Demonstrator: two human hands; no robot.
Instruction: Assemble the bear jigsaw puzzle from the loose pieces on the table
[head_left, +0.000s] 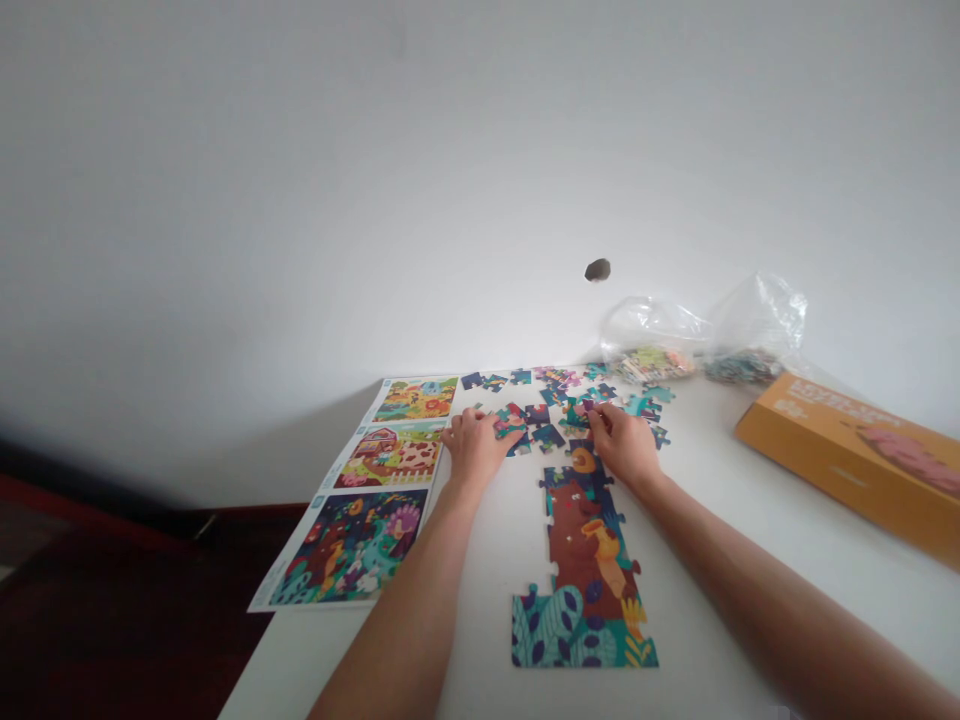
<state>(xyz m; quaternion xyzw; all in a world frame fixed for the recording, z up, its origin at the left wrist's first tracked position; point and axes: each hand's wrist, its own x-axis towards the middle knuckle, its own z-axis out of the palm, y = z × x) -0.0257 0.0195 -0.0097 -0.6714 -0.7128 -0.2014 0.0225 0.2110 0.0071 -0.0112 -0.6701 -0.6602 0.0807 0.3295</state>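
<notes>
Left forearm (397,620) nearest, reaching to twelve o'clock. Left hand (478,448) lies open on loose jigsaw pieces (511,422); right hand (622,447) has fingertips on another jigsaw piece (577,412), grip unclear. Light, stiff card: take by the edges. Joined puzzle section (585,570) at six o'clock.

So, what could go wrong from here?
The right hand sits just above the assembled colourful cardboard puzzle section, so a careless move might shift it. The long printed picture sheet appears to overhang the left edge of the white table and could slip off.
</notes>
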